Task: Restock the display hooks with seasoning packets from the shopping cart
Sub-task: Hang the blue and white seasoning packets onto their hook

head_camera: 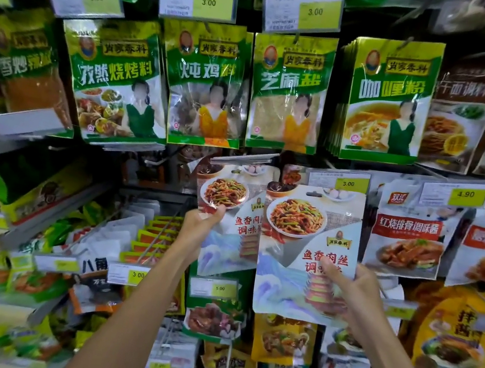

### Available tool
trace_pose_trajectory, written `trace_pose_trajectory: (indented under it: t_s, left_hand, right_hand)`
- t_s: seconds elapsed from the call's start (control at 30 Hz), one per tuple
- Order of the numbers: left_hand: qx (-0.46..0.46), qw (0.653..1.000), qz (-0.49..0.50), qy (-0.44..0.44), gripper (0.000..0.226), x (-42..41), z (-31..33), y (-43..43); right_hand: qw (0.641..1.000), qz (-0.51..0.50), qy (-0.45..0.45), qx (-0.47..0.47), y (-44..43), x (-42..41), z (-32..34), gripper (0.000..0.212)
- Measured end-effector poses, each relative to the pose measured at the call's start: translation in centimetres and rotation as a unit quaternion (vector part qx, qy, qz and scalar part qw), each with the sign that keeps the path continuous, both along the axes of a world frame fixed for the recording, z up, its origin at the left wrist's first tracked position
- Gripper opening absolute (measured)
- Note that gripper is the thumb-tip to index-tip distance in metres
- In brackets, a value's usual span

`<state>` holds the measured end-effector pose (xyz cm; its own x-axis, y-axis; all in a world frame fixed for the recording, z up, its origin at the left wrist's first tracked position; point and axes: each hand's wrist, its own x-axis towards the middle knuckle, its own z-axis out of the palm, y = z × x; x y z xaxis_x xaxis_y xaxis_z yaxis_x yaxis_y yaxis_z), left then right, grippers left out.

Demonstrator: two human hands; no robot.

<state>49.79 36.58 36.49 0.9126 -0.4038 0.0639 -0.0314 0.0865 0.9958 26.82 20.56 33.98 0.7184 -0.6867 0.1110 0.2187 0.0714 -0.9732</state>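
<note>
Left hand (199, 225) gripped left packet (232, 195) as our spare | right hand (358, 288) pinched right packet (308, 228) upright, we judged ready for hanging first.

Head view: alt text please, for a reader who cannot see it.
The left hand grips one glossy white-and-blue seasoning packet picturing a stir-fry plate; the right hand grips a matching packet overlapping it. Above hang green-and-yellow seasoning packets and yellow price tags.
</note>
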Motion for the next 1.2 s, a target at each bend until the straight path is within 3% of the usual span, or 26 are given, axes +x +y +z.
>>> trace_pose_trajectory:
  t_s: [0.1, 0.17, 0.23, 0.27, 0.33, 0.4, 0.5, 0.57, 0.63, 0.7, 0.77, 0.83, 1.0, 1.2]
  left_hand:
    - [0.022, 0.995, 0.069, -0.069, 0.034, -1.2, 0.0, 0.6]
    - [0.084, 0.96, 0.185, -0.195, 0.038, -2.4, -0.8, 1.5]
    - [0.06, 0.927, 0.245, -0.278, 0.036, -4.3, -1.1, 2.6]
    - [0.039, 0.937, 0.208, -0.277, 0.034, -5.2, -0.9, 2.8]
    - [-0.014, 0.98, 0.042, -0.192, 0.036, -7.0, 0.2, 2.4]
    - [-0.046, 0.991, -0.06, -0.109, 0.037, -7.6, 0.8, 1.6]
    - [-0.071, 0.995, -0.04, -0.056, 0.025, -7.0, 1.1, 1.3]
    - [-0.087, 0.995, -0.021, -0.035, 0.028, -6.2, 1.1, 1.7]
    - [-0.085, 0.996, 0.001, -0.036, 0.028, -5.1, 1.2, 2.0]
    - [-0.081, 0.996, 0.016, -0.043, 0.027, -4.0, 1.4, 2.1]
    - [-0.079, 0.995, 0.028, -0.046, 0.029, -2.9, 1.6, 2.0]
    - [-0.082, 0.995, 0.032, -0.045, 0.031, -2.1, 1.7, 1.6]
    - [-0.082, 0.995, 0.033, -0.034, 0.032, -0.5, 1.7, 0.1]
    - [-0.077, 0.996, 0.046, -0.026, 0.02, 0.9, 0.9, -1.2]
  right_hand:
    - [1.0, 0.011, 0.001, -0.001, 0.7, 0.3, 0.1, 0.038]
    - [1.0, 0.019, 0.002, 0.0, 1.2, 0.7, 0.3, 0.036]
    - [1.0, 0.028, -0.001, 0.005, 1.9, 1.3, 0.4, 0.036]
    - [0.999, 0.033, -0.001, 0.007, 2.3, 1.6, 0.4, 0.036]
    - [0.999, 0.051, 0.005, 0.006, 3.3, 2.4, 0.5, 0.038]
    - [0.998, 0.067, 0.011, 0.004, 4.4, 3.2, 0.6, 0.038]
    - [0.998, 0.06, 0.021, -0.012, 5.3, 4.3, 0.7, 0.032]
    - [0.993, 0.004, 0.018, -0.114, 5.1, 4.7, 1.0, 0.018]
    - [0.952, -0.133, 0.027, -0.275, 3.8, 4.7, 1.7, 0.021]
    - [0.858, -0.278, 0.011, -0.432, 2.3, 4.5, 3.4, 0.03]
    - [0.753, -0.354, -0.009, -0.554, 0.5, 5.0, 5.0, 0.037]
    - [0.695, -0.378, -0.005, -0.612, -1.1, 5.7, 6.3, 0.04]
    - [0.649, -0.39, 0.04, -0.652, -3.5, 7.6, 6.5, 0.045]
    - [0.619, -0.41, 0.004, -0.669, -4.5, 8.1, 5.7, 0.045]
